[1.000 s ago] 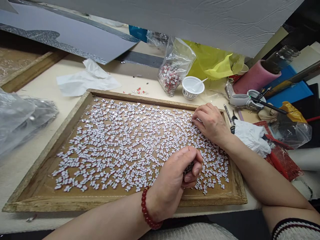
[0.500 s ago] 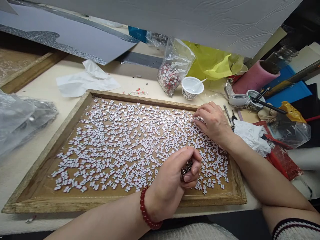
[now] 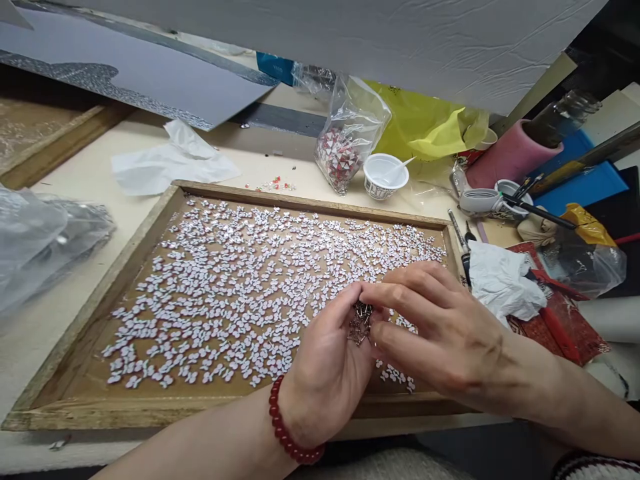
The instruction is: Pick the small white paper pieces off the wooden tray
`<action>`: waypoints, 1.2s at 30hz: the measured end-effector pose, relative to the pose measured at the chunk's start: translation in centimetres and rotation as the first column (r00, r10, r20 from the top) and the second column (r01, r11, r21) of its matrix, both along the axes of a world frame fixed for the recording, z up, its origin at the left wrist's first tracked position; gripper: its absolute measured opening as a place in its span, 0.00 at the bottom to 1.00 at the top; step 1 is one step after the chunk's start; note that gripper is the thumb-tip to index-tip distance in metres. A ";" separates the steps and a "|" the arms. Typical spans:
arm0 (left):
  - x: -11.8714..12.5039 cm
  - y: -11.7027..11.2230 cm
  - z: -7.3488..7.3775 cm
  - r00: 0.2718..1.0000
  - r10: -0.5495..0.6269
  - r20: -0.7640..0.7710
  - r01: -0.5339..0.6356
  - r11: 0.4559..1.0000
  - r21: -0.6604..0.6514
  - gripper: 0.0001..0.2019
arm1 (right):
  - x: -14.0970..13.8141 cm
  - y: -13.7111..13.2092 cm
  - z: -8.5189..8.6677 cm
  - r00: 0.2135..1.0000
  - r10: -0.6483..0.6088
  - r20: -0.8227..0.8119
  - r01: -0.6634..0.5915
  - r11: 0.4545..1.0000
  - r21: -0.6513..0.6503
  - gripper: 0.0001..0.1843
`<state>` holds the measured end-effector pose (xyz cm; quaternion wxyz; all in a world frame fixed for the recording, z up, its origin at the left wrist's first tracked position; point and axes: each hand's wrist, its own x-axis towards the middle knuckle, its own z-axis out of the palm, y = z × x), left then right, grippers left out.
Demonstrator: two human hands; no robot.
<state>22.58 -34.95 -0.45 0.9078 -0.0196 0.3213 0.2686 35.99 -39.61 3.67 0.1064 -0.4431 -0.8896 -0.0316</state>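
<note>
My left hand [image 3: 330, 373], with a red bead bracelet [image 3: 287, 427] at the wrist, is cupped around a small heap of thin metal pins [image 3: 361, 323]. Over that palm, the bent fingers of my right hand [image 3: 435, 327] reach in at the heap; its thumb is hidden, and what its fingertips pinch cannot be made out. Below both hands lies a wooden-framed tray [image 3: 85, 320]. Many small white cherry-shaped pieces [image 3: 240, 287] with reddish edges are spread across its brown sticky-looking base.
Behind the tray stand a clear bag of red and silver pieces [image 3: 341, 157] and a white cup [image 3: 385, 177] with a plastic spoon. Crumpled tissue [image 3: 505, 280], pens and a pink roll [image 3: 513, 153] are at the right. Clear plastic bags [image 3: 45, 233] lie at the left.
My right hand has come from the tray's far right corner down to my left palm. My left hand has turned its palm more upward and opened slightly, showing more pins.
</note>
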 end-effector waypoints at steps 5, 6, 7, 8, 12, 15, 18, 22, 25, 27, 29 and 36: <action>0.1 0.2 0.2 1.000 -0.028 0.006 0.028 1.000 0.009 0.15 | -0.4 -0.1 -0.9 1.000 0.009 0.015 -0.010 0.999 0.048 0.12; 0.1 0.2 0.2 1.000 -0.023 0.014 0.023 0.999 0.031 0.15 | -0.4 -0.1 -1.1 1.000 0.004 0.006 -0.004 0.998 0.056 0.12; 0.1 0.2 0.1 0.999 -0.022 0.024 0.021 0.998 0.051 0.15 | -0.4 0.0 -1.3 1.000 -0.005 -0.004 0.005 0.998 0.063 0.12; 0.1 0.1 0.0 0.999 -0.020 0.033 0.018 0.997 0.070 0.15 | -0.4 0.0 -1.4 1.000 -0.016 -0.011 0.017 0.998 0.065 0.12; 0.2 -0.2 -0.4 0.997 0.007 0.070 -0.016 0.993 0.121 0.15 | -0.2 -0.1 -1.2 0.996 -0.087 0.025 0.087 0.996 0.019 0.08; 0.3 -0.3 -0.6 0.997 0.008 0.075 -0.018 0.990 0.137 0.16 | 0.0 -0.1 -0.9 0.992 -0.117 0.040 0.118 0.993 -0.031 0.05; 0.3 -0.4 -0.7 0.996 -0.013 0.090 -0.002 0.986 0.168 0.15 | 0.1 -0.1 -0.8 0.994 -0.099 -0.034 0.097 0.994 -0.056 0.06; 0.1 -0.7 -1.0 0.992 -0.055 0.112 0.031 0.978 0.205 0.12 | 0.3 0.2 -0.9 0.970 -0.131 -0.203 0.127 0.991 -0.034 0.06; 0.0 -0.9 -1.1 0.994 -0.065 0.086 0.041 0.965 0.260 0.10 | 0.5 0.5 -1.0 0.941 -0.177 -0.288 0.169 0.984 -0.053 0.06; -0.1 -1.0 -1.1 0.995 -0.061 0.080 0.035 0.955 0.294 0.09 | 0.6 0.7 -0.9 0.913 -0.203 -0.353 0.192 0.979 -0.066 0.04; -0.2 -1.0 -0.9 0.993 -0.081 0.087 0.049 0.945 0.322 0.09 | 0.7 0.9 -0.9 0.878 -0.225 -0.423 0.216 0.974 -0.070 0.03; -0.3 -0.7 -0.7 0.987 -0.152 0.057 0.122 0.928 0.351 0.05 | 1.0 1.1 -1.0 0.788 -0.251 -0.563 0.226 0.967 -0.114 0.03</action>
